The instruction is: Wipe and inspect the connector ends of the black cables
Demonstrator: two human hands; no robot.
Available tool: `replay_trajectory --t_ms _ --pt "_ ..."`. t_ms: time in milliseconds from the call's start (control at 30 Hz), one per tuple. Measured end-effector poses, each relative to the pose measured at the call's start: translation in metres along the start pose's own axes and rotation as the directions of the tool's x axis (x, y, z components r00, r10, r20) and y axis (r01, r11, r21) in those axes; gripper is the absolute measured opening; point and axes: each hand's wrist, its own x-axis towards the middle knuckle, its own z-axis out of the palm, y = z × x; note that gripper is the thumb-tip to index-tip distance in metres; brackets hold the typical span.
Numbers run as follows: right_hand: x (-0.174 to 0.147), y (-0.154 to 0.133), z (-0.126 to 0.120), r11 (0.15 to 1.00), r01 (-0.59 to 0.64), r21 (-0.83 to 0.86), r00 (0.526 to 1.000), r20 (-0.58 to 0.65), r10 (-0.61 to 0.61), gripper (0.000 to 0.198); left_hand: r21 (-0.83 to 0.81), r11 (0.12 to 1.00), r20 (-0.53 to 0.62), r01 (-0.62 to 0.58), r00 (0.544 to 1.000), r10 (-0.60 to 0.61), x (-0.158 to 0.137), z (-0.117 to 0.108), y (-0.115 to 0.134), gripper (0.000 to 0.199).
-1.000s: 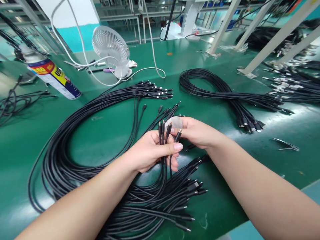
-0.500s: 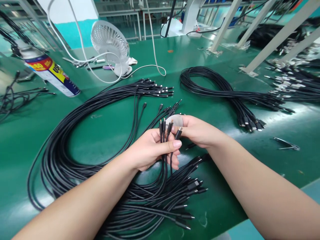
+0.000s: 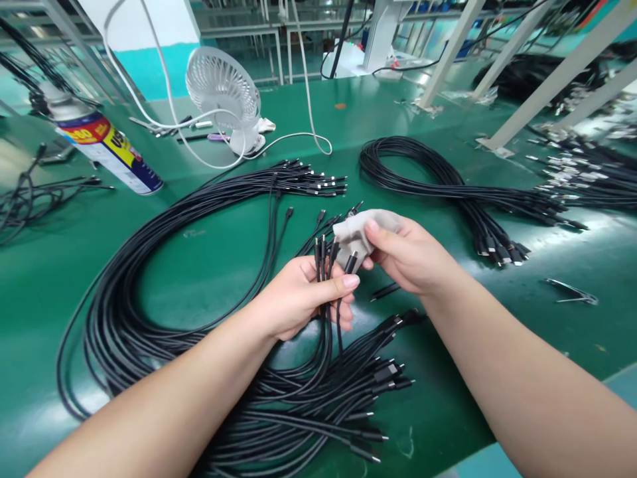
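Note:
Several black cable ends point(image 3: 323, 260) stand upright in my left hand point(image 3: 303, 292), whose thumb is pressed across them. One connector point(image 3: 351, 261) leans apart from the others, to the right. My right hand point(image 3: 411, 255) pinches a crumpled grey-white cloth point(image 3: 355, 232), which lies against or just behind the connector tips; I cannot tell if it touches them. Below my hands, a large coiled bundle of black cables point(image 3: 124, 285) spreads over the green table, with many loose plugs point(image 3: 391, 373) pointing right.
A white fan point(image 3: 223, 93) and a spray can point(image 3: 107, 146) stand at the back left. Another looped cable bundle point(image 3: 413, 162) lies at the back right, near slanted metal posts point(image 3: 542, 86). Metal tweezers point(image 3: 570, 291) rest on the right side of the green table point(image 3: 497, 332).
My right hand has shifted slightly right and up, and more of the cloth now shows beside the connectors. My left hand keeps its hold on the cables, almost unmoved.

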Motion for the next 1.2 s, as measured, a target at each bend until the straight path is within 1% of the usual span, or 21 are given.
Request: replay_trajectory --t_ms 67,100,167,233,333,433,533,667,733,800,867,967,1067,1200 --pt "-0.003 0.000 0.001 0.993 0.059 -0.102 0.997 0.062 -0.053 0.030 -0.002 1.000 -0.001 -0.015 1.000 0.015 0.000 0.000 0.000 0.039" --pt "-0.005 -0.001 0.002 0.982 0.096 -0.160 0.994 0.074 -0.085 0.026 -0.001 1.000 0.000 -0.024 1.000 0.024 0.001 0.000 0.000 0.039" --pt "-0.006 -0.002 0.005 0.956 0.151 -0.252 0.989 0.048 -0.143 0.022 -0.001 0.999 -0.002 -0.033 0.999 0.033 0.001 -0.001 0.000 0.039" --pt "-0.007 -0.003 0.006 0.944 0.162 -0.289 0.986 0.020 -0.163 0.024 -0.011 0.999 -0.015 -0.031 0.999 0.031 0.002 -0.001 0.000 0.039" --pt "-0.008 -0.004 0.006 0.943 0.148 -0.298 0.988 0.076 -0.131 0.027 -0.016 0.999 -0.034 -0.030 0.999 0.030 0.003 -0.001 0.000 0.039" --pt "-0.009 -0.003 0.007 0.940 0.114 -0.322 0.989 0.124 -0.077 0.022 0.009 0.999 -0.038 -0.033 0.999 0.033 0.004 -0.001 -0.001 0.041" --pt "-0.009 -0.003 0.009 0.932 0.065 -0.357 0.994 0.100 -0.031 0.019 0.033 0.999 -0.039 -0.041 0.998 0.042 0.005 -0.002 -0.003 0.039" --pt "-0.008 -0.008 0.010 0.918 0.029 -0.394 0.997 0.083 0.004 0.023 0.036 0.998 -0.056 -0.043 0.997 0.045 0.005 -0.004 -0.005 0.036" --pt "-0.009 -0.010 0.011 0.904 0.033 -0.427 0.998 0.062 -0.007 0.023 0.035 0.999 -0.058 -0.040 0.997 0.042 0.005 -0.003 -0.005 0.036" --pt "-0.009 -0.011 0.011 0.889 0.052 -0.455 0.999 0.018 -0.049 0.022 0.034 0.998 -0.056 -0.047 0.997 0.048 0.004 -0.003 -0.004 0.034" --pt "-0.008 -0.011 0.011 0.892 0.066 -0.447 0.994 -0.045 -0.096 0.021 0.026 0.998 -0.052 -0.053 0.997 0.055 0.004 -0.002 -0.003 0.035" --pt "-0.007 -0.009 0.008 0.924 0.057 -0.378 0.985 -0.131 -0.115 0.025 0.008 0.998 -0.041 -0.055 0.998 0.055 0.003 -0.001 -0.002 0.038" --pt "-0.006 -0.007 0.004 0.942 0.056 -0.331 0.984 -0.141 -0.108 0.028 0.013 0.999 -0.037 -0.045 0.998 0.046 0.003 -0.001 -0.001 0.040" --pt "-0.006 -0.007 0.003 0.943 0.057 -0.327 0.986 -0.129 -0.104 0.030 0.013 0.999 -0.026 -0.032 0.999 0.032 0.003 -0.002 -0.001 0.040"
